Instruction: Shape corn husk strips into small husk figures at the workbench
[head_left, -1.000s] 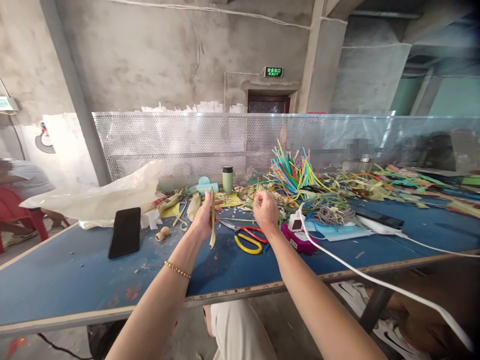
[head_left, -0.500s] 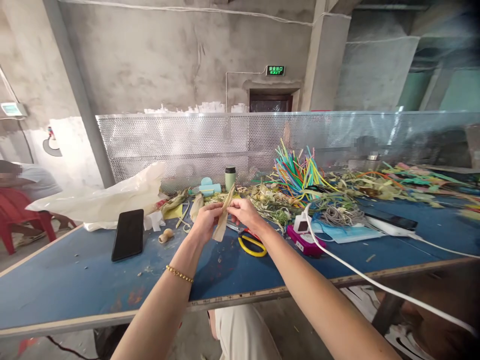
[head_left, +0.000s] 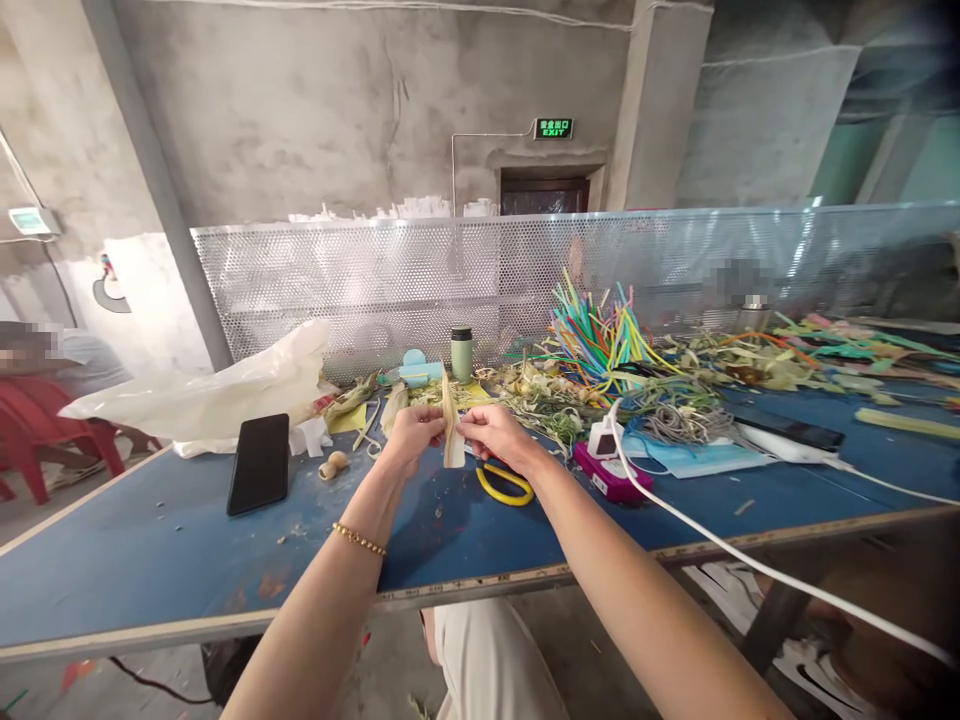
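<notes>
A pale, dried corn husk strip stands nearly upright between my two hands, above the blue table. My left hand pinches its left edge, and my right hand pinches the right edge at about the same height. Both hands are closed on the strip. Just below my right hand lie yellow-handled scissors, their blades partly hidden by the hand. A small tan knotted piece rests left of my left hand.
A black phone and a white plastic bag are at left. Behind my hands stands a green bottle. Coloured stems and dried husks heap up at right. A white cable runs from a purple box over the table's edge.
The husk strip has turned from a slant to nearly upright. My hands have moved slightly apart, and my right hand now grips the strip's right edge.
</notes>
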